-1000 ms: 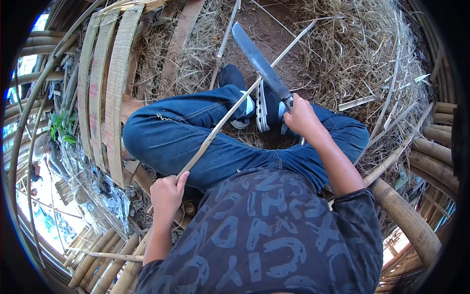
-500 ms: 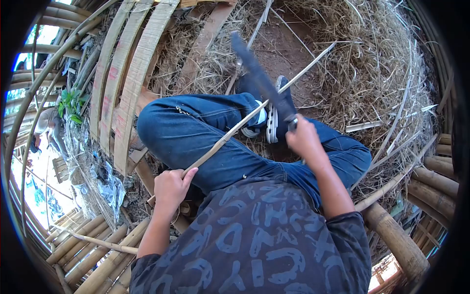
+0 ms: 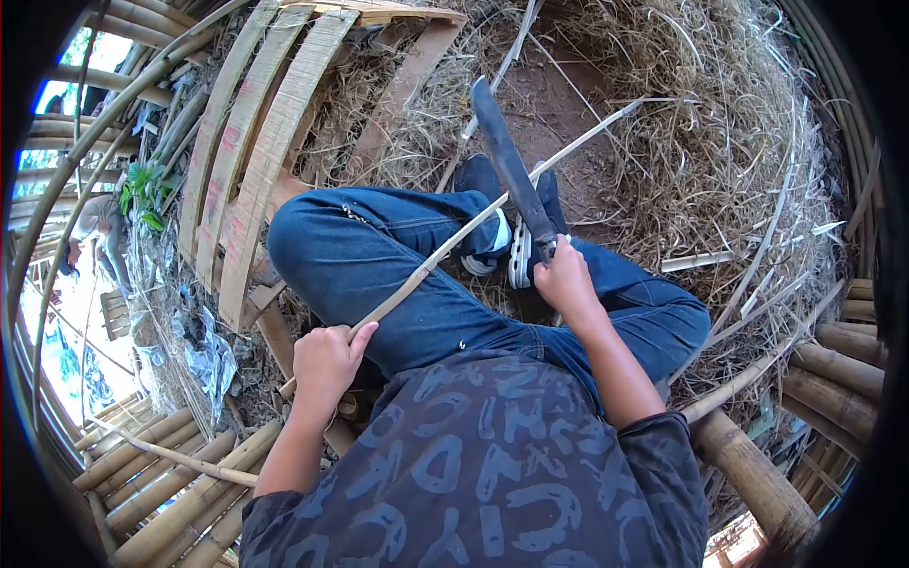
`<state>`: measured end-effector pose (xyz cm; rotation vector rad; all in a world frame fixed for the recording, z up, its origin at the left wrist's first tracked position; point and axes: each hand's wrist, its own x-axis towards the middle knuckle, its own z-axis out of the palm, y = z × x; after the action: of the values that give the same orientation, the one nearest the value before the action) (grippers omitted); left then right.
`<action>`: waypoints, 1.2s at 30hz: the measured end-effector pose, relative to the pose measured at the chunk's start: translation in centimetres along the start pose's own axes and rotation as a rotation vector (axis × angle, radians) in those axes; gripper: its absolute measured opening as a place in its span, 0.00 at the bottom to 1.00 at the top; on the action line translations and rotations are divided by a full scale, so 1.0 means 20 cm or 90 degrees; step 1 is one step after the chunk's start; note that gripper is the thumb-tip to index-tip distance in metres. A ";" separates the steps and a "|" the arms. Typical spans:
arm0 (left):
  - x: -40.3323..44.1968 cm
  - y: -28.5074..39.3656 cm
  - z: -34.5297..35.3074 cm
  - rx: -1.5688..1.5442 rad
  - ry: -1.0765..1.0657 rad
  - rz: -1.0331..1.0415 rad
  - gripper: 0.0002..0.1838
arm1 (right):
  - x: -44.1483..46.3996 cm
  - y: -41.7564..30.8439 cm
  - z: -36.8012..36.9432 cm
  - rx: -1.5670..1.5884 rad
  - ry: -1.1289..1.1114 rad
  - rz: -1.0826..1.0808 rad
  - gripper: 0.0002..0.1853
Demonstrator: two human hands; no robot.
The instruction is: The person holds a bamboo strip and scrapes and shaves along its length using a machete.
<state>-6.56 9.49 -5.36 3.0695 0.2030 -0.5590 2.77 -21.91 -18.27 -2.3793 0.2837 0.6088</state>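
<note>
My left hand (image 3: pixel 326 363) is wrapped round the near end of a long, thin bamboo strip (image 3: pixel 419 275), thumb lying along it. The strip slants up and away across my legs towards the dry shavings. My right hand (image 3: pixel 565 277) grips the handle of a machete (image 3: pixel 512 163), its dark blade pointing forward and slightly left. The blade crosses the bamboo strip above my shoes; whether its edge bites into the strip I cannot tell. The blue jeans (image 3: pixel 365 251) of my crossed legs lie beneath both.
Curved wooden slats (image 3: pixel 275 142) stand at the left. Pale shavings (image 3: pixel 701 170) cover the ground at the right and ahead, around bare brown soil (image 3: pixel 559 104). Bamboo poles (image 3: pixel 757 473) lie at the lower right, with more bamboo slats (image 3: pixel 180 502) at the lower left.
The machete has moved slightly nearer and right along the bamboo strip, and its blade is steeper and less blurred. My left hand keeps its hold; the whole view has shifted a little.
</note>
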 end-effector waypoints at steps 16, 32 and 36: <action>-0.12 0.12 -0.04 0.038 0.114 0.039 0.29 | 0.04 0.24 -0.08 0.035 0.113 0.013 0.15; -0.46 0.00 -0.11 0.093 0.200 0.060 0.26 | -0.40 0.16 -0.22 0.126 0.055 -0.040 0.17; -0.69 -0.09 -0.27 0.214 0.230 0.030 0.25 | -0.58 0.16 -0.22 0.146 0.031 -0.069 0.17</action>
<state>-17.73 9.74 4.61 3.4693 0.0404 -0.0294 -6.96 -26.78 -11.27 -2.1746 0.2299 0.4431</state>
